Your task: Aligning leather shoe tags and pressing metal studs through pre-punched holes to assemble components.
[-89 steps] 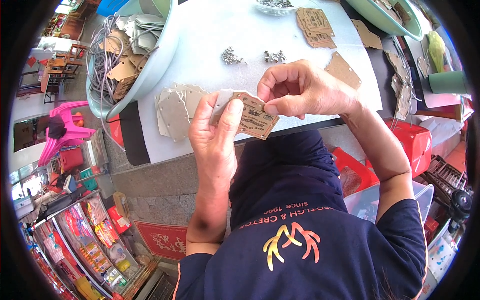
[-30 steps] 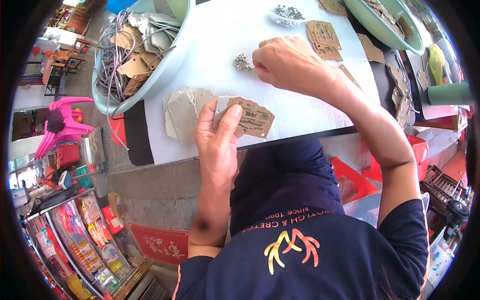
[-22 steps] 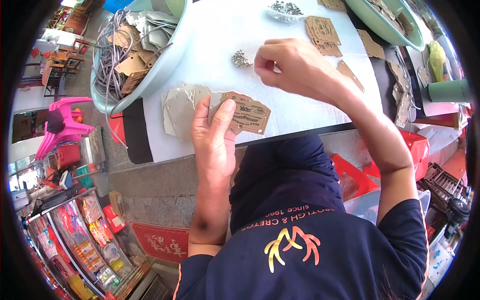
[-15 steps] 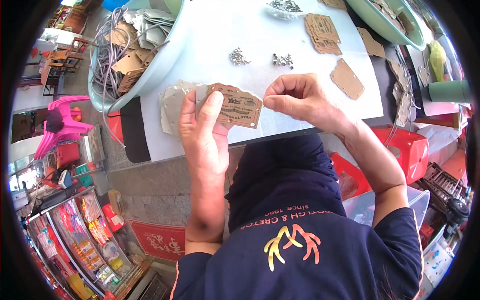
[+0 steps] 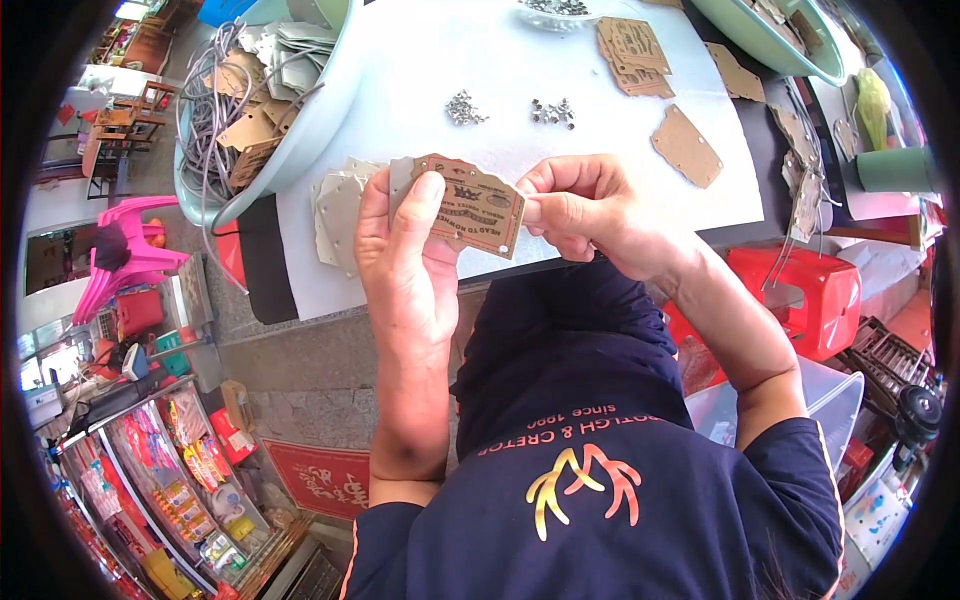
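Brown card is sitting in the left hand's grip near the table's edge. The right hand is pinching closed at the card's right edge. White sheet is leaving room up to shiny piles.

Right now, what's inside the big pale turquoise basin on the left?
The pale turquoise basin holds tangled grey cords, flat grey pieces and brown tags. Whatever lies beneath them, including the basin's bottom, is covered.
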### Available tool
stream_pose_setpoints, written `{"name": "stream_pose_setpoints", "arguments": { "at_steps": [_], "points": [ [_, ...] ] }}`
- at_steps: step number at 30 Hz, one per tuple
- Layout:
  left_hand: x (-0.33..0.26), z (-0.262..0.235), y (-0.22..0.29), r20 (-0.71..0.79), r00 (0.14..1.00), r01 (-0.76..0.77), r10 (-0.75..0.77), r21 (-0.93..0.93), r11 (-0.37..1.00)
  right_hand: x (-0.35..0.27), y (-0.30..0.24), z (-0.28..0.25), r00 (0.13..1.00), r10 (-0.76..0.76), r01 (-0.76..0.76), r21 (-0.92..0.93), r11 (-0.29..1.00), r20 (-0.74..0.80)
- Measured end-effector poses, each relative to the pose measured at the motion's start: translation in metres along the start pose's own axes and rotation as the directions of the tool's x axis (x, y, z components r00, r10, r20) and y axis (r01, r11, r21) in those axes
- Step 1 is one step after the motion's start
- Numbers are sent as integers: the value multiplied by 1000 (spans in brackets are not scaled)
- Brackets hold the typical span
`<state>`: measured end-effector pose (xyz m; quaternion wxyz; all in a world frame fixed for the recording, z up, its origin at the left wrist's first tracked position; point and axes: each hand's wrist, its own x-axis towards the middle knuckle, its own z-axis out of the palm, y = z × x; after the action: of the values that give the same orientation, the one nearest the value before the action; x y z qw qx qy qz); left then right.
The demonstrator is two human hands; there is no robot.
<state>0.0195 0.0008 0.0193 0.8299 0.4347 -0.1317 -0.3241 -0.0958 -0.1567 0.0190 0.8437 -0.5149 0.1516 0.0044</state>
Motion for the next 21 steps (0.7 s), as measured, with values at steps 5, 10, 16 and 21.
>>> {"name": "stream_pose_setpoints", "arguments": {
  "at_steps": [5, 10, 16, 21],
  "points": [
    [0, 0, -2, -39, 999, -25, 25, -1, 1000, -5, 4, 6, 994, -81, 69, -147, 987, -75],
    [-1, 4, -2, -52, 997, -59, 63, 75, 995, -5, 9, 12, 991, -34, 50, 124, 991, -129],
    [-2, 4, -4, -52, 992, -109, 115, 106, 988, -5, 5, 10, 998, 9, 4, 189, 982, -66],
    [-2, 5, -4, -64, 991, -109, 116, 111, 988, -7, 8, 12, 996, -15, 31, 184, 982, -88]
  ]
}}
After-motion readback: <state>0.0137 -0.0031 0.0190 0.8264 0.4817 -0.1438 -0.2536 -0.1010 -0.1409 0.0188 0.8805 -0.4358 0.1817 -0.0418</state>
